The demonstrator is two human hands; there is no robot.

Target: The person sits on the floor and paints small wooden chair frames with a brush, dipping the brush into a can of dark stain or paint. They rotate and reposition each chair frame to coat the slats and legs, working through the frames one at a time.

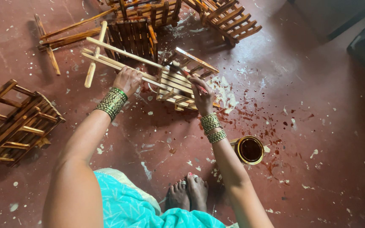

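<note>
Pale, unstained wood shows on the slatted rack (178, 84) you are working on at the upper middle of the frame, tilted up off the red floor (326, 126). Your left hand (126, 80) has its grip clamped around one of the rack's long bare legs, steadying it. Your right hand (202, 95) has its grip closed on a thin brush (186, 75), whose tip touches the slats just above your fingers. By my judgement the staining has barely begun on this piece: nearly all of it looks raw, while darker finished racks (136, 36) lie beyond and at the left edge. An open tin of dark stain (250, 149) stands near your right wrist, lower right of the rack.
</note>
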